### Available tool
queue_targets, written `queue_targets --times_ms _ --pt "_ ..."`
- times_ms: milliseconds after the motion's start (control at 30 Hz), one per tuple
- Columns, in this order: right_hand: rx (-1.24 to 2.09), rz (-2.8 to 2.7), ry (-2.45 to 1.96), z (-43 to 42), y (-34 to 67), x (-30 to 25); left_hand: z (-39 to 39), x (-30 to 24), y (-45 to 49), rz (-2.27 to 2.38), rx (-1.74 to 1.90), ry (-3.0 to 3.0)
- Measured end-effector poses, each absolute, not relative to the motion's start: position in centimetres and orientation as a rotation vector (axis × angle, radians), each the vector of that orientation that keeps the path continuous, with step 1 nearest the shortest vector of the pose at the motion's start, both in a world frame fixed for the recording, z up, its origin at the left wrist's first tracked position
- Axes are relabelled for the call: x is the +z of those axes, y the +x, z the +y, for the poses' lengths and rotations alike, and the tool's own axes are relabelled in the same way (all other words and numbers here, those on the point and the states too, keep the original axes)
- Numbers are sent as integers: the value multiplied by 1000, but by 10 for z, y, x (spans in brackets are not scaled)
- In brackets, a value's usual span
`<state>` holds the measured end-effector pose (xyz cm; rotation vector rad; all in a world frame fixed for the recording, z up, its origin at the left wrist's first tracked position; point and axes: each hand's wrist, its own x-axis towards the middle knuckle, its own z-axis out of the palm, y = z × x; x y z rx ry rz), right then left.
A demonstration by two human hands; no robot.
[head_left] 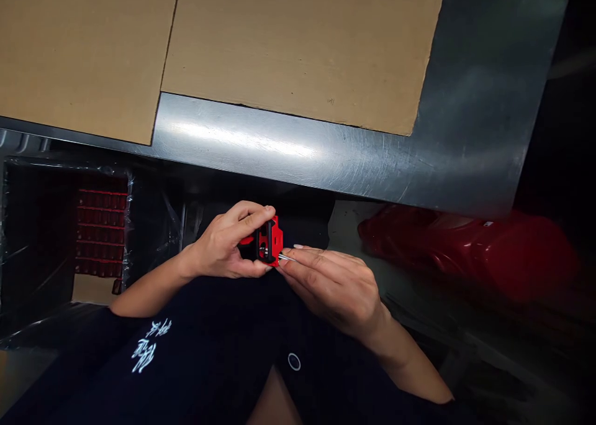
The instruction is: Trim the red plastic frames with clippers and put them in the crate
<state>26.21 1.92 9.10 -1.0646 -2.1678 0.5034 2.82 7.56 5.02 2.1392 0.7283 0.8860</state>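
Observation:
My left hand (233, 242) is closed around a small red and black plastic part (275, 242), thumb on one side and fingers on the other. The part sits in front of my body, just below the table's near edge. Coming from the right, my right hand (333, 282) pinches thin silvery metal pins (285, 257). Their tips touch or enter the lower right side of the red part; which of the two I cannot tell. The fingers of my right hand partly cover the pins, so their full length is hidden.
Brown cardboard sheets (298, 46) lie on a metal table (288, 145) ahead. At the left stands a box lined with clear plastic (129, 201), holding rows of red parts (100, 233). A red plastic object (447, 245), perhaps a stool, is under the table at the right.

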Motion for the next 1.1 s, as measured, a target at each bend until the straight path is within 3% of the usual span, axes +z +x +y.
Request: queue_targets --times_ms 267,567,1100 --pt "491 -1916 -1210 30 264 87 69 30 23 734 1118 1722" --pt "79 -1732 -1479 108 282 15 61 28 20 682 1229 1564" --pt "111 -1702 -1592 139 289 -22 66 26 18 628 1260 1697"
